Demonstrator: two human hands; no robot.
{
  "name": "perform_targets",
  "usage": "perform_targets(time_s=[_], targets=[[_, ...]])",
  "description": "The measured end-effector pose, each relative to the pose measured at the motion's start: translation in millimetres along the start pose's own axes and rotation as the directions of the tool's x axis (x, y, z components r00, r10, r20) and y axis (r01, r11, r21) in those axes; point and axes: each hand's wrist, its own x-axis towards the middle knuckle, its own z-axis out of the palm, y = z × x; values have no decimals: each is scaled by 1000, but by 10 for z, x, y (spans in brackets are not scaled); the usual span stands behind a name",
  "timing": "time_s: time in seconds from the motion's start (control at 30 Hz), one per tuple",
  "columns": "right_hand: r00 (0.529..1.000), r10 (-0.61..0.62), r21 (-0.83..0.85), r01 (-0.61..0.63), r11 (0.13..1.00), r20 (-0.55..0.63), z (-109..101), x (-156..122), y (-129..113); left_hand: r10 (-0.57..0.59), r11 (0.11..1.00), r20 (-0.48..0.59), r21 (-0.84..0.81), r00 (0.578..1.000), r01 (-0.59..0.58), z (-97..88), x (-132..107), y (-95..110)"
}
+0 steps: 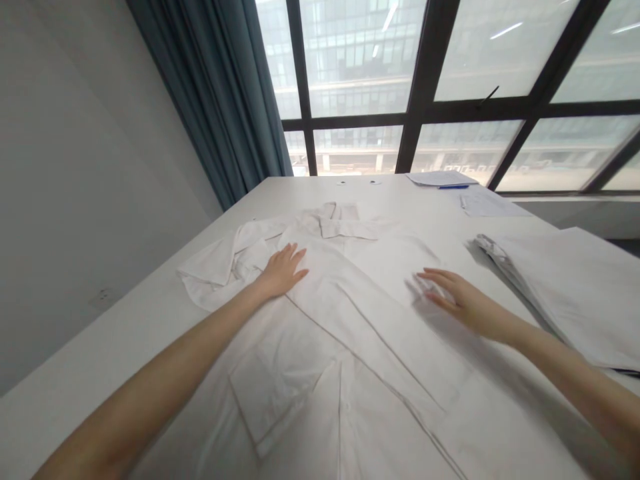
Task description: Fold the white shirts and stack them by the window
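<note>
Closest to us is the bottom end of a white button-front cotton coat (350,313), and its patch pocket sits right under our left forearm. The coat is spread front-up on a long white table (100,360), with the collar at the far end and the hem running off the bottom of the view. One sleeve is bunched up at the far left, near the table edge.

Our left hand (283,270) lies flat, palm down, on the coat's shoulder area just below the collar. The fingers are straight and a bit fanned out, so it's pressing and not gripping anything. Our right hand (457,293) is well apart from it on the other side of the coat. It's also flat and open, with the fingers pointing left across the cloth. Neither hand is closed on anything.

To the right, just beside the coat, there's a neat stack of folded white fabric (575,287). At the far end of the table lie a few loose white paper sheets (440,178) with a blue pen (453,187) touching them.

Behind all that is a big window with dark metal frames (420,87), a teal-blue curtain (225,93) hanging at its left edge, and a plain grey wall (75,167) along the left.
</note>
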Motion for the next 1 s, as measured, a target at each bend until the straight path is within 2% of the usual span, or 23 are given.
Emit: perform_targets(time_s=[0.03, 0.07, 0.1, 0.23, 0.37, 0.5, 0.6, 0.7, 0.87, 0.97, 1.0], targets=[[995, 94, 26, -93, 995, -40, -13, 180, 120, -126, 991, -21, -59, 992, 124, -26, 143, -83], [972, 228, 78, -223, 972, -64, -18, 371, 230, -195, 978, -26, -80, 980, 193, -51, 280, -154], [951, 297, 95, -289, 953, -85, -14, 563, 326, -236, 968, -32, -96, 971, 232, -73, 406, -210], [870, 471, 167, -448, 878, -143, 96, 1201, 572, -375, 912, -50, -196, 925, 359, -100, 766, -314], [782, 600, 278, -547, 790, -169, 204, 1521, 669, -497, 840, -61, -284, 865, 463, -59, 933, -304], [725, 678, 399, -591, 701, -117, 182, 1633, 674, -564, 777, -94, -395, 820, 490, -19, 1025, -288], [732, 674, 494, -552, 672, -100, 129, 1655, 607, -609, 715, -102, -499, 786, 489, -8, 1056, -293], [766, 624, 590, -435, 680, -155, 59, 1641, 477, -627, 640, -86, -623, 774, 449, -42, 1034, -277], [794, 544, 694, -232, 682, -270, -169, 1437, 136, -552, 546, -104, -795, 827, 265, -316, 834, -181], [807, 492, 733, -112, 671, -326, -342, 1071, -51, -497, 516, -175, -847, 850, 127, -570, 538, -196], [823, 442, 744, -38, 667, -355, -394, 894, -89, -452, 492, -216, -870, 865, 40, -645, 393, -228]])
